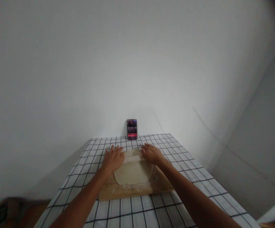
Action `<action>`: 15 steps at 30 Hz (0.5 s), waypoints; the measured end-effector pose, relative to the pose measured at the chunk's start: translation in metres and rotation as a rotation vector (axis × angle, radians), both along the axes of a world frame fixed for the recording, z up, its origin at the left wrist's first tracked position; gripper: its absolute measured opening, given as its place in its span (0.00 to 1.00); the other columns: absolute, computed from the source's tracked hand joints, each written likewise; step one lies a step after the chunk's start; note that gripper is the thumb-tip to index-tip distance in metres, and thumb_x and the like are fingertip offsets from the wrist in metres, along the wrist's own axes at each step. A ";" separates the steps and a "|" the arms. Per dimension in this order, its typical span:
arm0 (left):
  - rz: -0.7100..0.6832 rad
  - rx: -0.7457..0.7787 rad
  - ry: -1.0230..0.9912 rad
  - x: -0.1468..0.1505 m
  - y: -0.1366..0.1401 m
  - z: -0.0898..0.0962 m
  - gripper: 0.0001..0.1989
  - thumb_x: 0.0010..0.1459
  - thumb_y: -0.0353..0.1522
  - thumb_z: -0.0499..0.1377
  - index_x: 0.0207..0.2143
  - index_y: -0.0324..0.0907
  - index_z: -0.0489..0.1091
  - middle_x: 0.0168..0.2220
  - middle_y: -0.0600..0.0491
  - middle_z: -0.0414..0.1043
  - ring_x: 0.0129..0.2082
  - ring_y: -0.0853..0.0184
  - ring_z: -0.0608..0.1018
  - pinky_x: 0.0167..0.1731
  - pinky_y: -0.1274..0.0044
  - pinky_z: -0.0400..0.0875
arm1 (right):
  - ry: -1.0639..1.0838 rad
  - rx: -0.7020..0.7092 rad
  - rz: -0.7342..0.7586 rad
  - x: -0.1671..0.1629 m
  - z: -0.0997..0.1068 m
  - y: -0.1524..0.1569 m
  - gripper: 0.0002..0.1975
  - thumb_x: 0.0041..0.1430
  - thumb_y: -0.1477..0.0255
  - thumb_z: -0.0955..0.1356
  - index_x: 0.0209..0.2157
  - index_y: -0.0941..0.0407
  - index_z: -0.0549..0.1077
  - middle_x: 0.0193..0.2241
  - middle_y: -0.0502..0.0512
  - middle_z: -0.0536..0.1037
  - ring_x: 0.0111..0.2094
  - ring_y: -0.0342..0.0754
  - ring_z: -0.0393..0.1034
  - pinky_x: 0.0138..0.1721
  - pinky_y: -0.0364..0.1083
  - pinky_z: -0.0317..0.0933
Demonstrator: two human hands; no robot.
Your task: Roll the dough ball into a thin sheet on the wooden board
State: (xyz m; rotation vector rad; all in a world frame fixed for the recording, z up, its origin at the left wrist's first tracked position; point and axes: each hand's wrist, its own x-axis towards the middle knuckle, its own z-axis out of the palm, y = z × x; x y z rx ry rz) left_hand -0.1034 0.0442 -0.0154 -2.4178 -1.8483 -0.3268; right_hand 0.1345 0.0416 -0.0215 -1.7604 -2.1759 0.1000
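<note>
A flattened sheet of pale dough (133,173) lies on a floured wooden board (128,191). Across its upper part, between my hands, runs a lighter, floury band (132,158) that looks like a rolling pin; its ends are hidden under my palms. My left hand (114,158) lies palm down at the band's left end, fingers stretched forward and apart. At the right end my right hand (152,154) rests palm down too, its fingers extended toward the far edge of the dough. Neither hand's fingers visibly wrap round anything.
A white tablecloth with a dark grid (137,210) covers the table. At its far edge an upright, pixelated phone-like rectangle (132,129) leans near the white wall (132,69). Dark brown furniture (14,209) stands at the lower left, beyond the table.
</note>
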 end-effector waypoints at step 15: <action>-0.186 0.233 -0.067 -0.006 -0.061 -0.009 0.25 0.71 0.33 0.43 0.63 0.33 0.69 0.66 0.44 0.68 0.69 0.58 0.65 0.70 0.62 0.55 | 0.049 0.168 0.034 -0.011 -0.020 -0.121 0.22 0.74 0.60 0.60 0.63 0.51 0.69 0.66 0.58 0.69 0.68 0.60 0.59 0.67 0.63 0.53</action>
